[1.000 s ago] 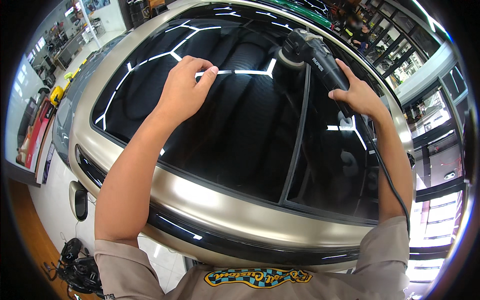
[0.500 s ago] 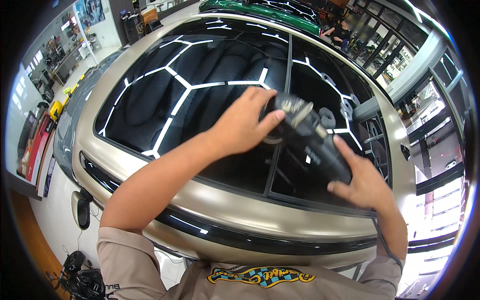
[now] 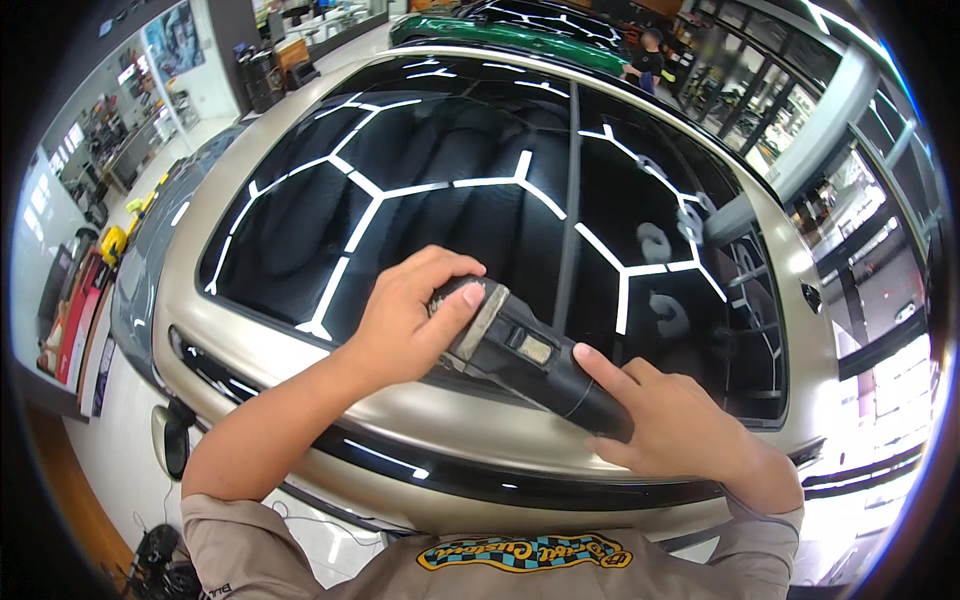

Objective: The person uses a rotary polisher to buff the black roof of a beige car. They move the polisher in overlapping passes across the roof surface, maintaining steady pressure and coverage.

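With both hands I hold a black polisher (image 3: 540,362) low over the near edge of a car's dark glass roof (image 3: 455,235). My left hand (image 3: 412,318) is wrapped over its head, thumb on top. My right hand (image 3: 672,415) grips the rear of its body. The polisher's underside is hidden, so I cannot tell whether it touches the glass. Cloudy whitish swirls (image 3: 668,313) mark the right part of the roof. A satin gold body panel (image 3: 510,440) borders the glass on my side.
A dark bar (image 3: 567,250) divides the roof glass. The car's side mirror (image 3: 172,440) juts out at lower left. Beyond are a grey car (image 3: 150,265) at left and a green car (image 3: 440,32) at the back. Another person (image 3: 650,68) stands at the far right.
Both hands have brought the polisher toward me and to the left, from the middle of the glass to its near edge. The distant person has turned and moved left.
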